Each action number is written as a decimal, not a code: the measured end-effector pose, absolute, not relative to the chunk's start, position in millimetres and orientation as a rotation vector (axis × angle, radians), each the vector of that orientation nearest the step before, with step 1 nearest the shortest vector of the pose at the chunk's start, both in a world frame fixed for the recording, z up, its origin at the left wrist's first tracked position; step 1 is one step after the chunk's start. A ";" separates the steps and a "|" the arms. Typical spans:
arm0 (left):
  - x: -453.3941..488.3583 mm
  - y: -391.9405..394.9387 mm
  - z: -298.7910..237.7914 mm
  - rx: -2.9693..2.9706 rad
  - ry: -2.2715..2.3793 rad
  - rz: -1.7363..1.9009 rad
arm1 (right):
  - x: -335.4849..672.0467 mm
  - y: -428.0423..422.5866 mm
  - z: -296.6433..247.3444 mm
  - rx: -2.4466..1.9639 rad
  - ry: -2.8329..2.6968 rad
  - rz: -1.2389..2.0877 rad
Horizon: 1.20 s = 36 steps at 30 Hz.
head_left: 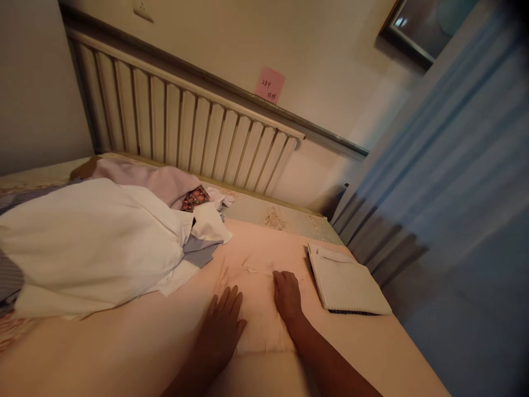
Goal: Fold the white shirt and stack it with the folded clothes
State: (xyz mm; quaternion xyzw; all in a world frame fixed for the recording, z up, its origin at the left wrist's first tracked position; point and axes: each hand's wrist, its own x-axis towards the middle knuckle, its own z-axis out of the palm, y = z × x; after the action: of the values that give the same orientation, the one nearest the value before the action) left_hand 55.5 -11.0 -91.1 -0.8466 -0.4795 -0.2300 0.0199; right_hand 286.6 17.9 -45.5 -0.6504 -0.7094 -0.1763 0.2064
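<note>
Pale peach cloth: located between the fingers of the two hands, lying on the bed. Its colour nearly matches the bed cover; whether it is a separate piece or part of that cover cannot be told.

Left hand: palm down, fingers extended and slightly apart, holding nothing visible. Right hand: fingers bent and together, tips down at the cloth. Whether they grip a fold or only press cannot be told.

Condition of cloth: small creases lie just beyond the left fingertips and beside the right fingertips. A seam-like line crosses between the wrists, on the near side of the fingers.

Adjacent items: a folded cream cloth lies to the right of the right fingers, apart from them. A white garment lies to the left of the left fingers, also apart, over other clothes.

Step in hand, as judged: levelling the cloth. Next move, as judged: this calls for light, flat pressure from the left fingers and a steady hold by the right, drawing outward without bunching the material.
</note>
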 end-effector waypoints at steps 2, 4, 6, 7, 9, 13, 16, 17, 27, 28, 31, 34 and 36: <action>55.9 -10.4 -92.0 -2.615 -1.482 -0.725 | 285.7 16.8 -43.5 -1.820 -1.972 -0.488; 56.1 -9.9 -93.2 -2.610 -1.471 -0.732 | 285.5 16.1 -43.2 -1.826 -1.969 -0.485; 56.1 -9.5 -94.5 -2.609 -1.463 -0.734 | 285.7 15.8 -44.2 -1.822 -1.963 -0.483; 56.0 -9.4 -95.1 -2.607 -1.460 -0.736 | 286.0 15.7 -44.8 -1.817 -1.959 -0.480; 55.8 -9.2 -96.2 -2.605 -1.457 -0.745 | 286.5 15.4 -45.9 -1.812 -1.956 -0.472; 55.4 -9.3 -97.2 -2.629 -1.467 -0.768 | 286.9 13.8 -46.4 -1.820 -1.980 -0.462; 55.4 -9.8 -95.4 -2.656 -1.507 -0.752 | 285.9 11.8 -45.2 -1.814 -2.018 -0.461; 55.5 -10.0 -94.3 -2.665 -1.514 -0.740 | 285.3 11.1 -44.5 -1.816 -2.031 -0.465; 56.2 -10.4 -91.4 -2.653 -1.514 -0.715 | 280.6 7.4 -37.9 -1.829 -2.149 -0.544; 56.0 -10.3 -92.3 -2.645 -1.509 -0.725 | 280.6 7.6 -37.7 -1.820 -2.163 -0.540; 55.7 -10.2 -94.0 -2.624 -1.500 -0.738 | 280.2 8.9 -36.8 -1.791 -2.207 -0.538; 55.7 -10.3 -93.4 -2.622 -1.488 -0.729 | 279.2 11.2 -35.5 -1.755 -2.250 -0.542; 56.1 -10.3 -92.0 -2.627 -1.490 -0.712 | 278.4 12.6 -34.3 -1.736 -2.279 -0.537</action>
State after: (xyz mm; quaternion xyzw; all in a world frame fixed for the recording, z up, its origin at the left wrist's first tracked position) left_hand 56.1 -10.3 -92.0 -0.8465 -0.4801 -0.2294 0.0193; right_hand 278.4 12.6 -34.3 -0.5917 -0.7769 -0.1831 0.1130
